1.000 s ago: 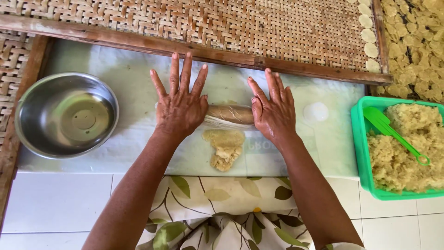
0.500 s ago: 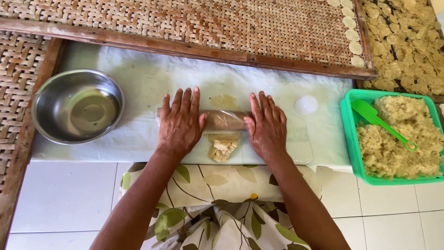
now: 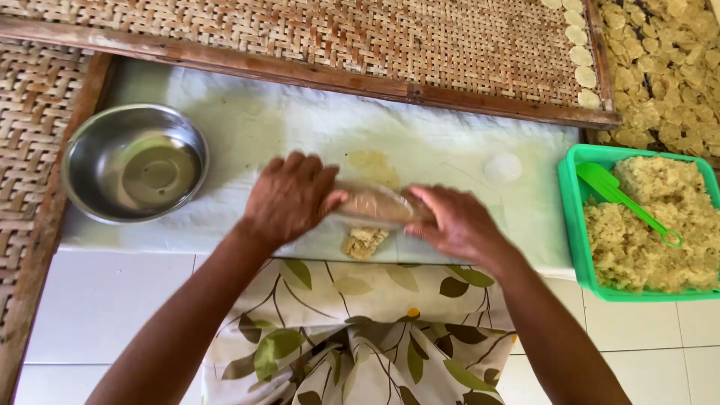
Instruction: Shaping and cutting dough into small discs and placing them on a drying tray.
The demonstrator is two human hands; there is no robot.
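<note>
The left hand (image 3: 289, 199) and right hand (image 3: 459, 223) both curl around the ends of a short roller (image 3: 375, 204), pressing it on a pale plastic sheet (image 3: 300, 127) on the desk, with a small lump of dough (image 3: 365, 241) lying just below it, nearer the person and only partly flattened. One row of finished flat discs (image 3: 579, 56) sits along the right edge of the woven tray (image 3: 375, 37), and most of that tray is bare. The green tub (image 3: 574, 217) is heaped with dough, so I judge far more is left than done.
</note>
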